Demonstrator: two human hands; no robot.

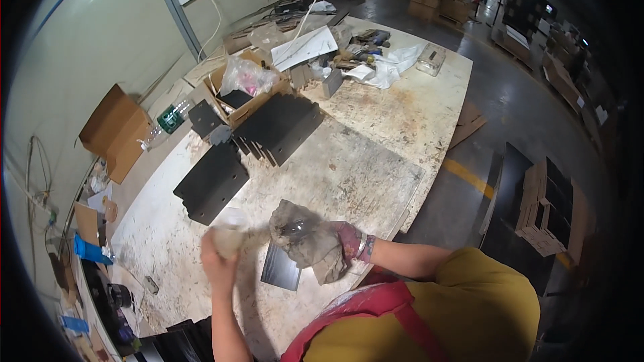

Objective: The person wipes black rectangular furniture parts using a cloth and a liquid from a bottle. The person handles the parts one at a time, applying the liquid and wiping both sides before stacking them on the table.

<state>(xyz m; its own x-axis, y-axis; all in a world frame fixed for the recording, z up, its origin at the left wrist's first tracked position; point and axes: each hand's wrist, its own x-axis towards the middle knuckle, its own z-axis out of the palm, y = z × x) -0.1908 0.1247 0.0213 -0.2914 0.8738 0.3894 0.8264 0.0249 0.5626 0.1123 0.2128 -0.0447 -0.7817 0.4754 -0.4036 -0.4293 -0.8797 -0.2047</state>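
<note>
My left hand (218, 260) is closed around a small, pale, translucent cup-like container (229, 242) above the worktable. My right hand (350, 240), in a reddish patterned glove, grips the edge of a crumpled grey rag (310, 245). A dark, shiny wet-looking patch shows on the rag's upper part. Partly under the rag lies a small dark panel (280, 269) with a glossy face. Beyond my left hand, a stack of black panels (211, 184) with holes and notched edges rests on the table.
Another black panel stack (278, 127) lies farther back, beside a cardboard box (253, 104) with plastic bags. A plastic bottle (168, 119) lies on its side at left. Tools (369, 40) and wrapping crowd the far end. Boards (543, 208) are stacked on the floor at right.
</note>
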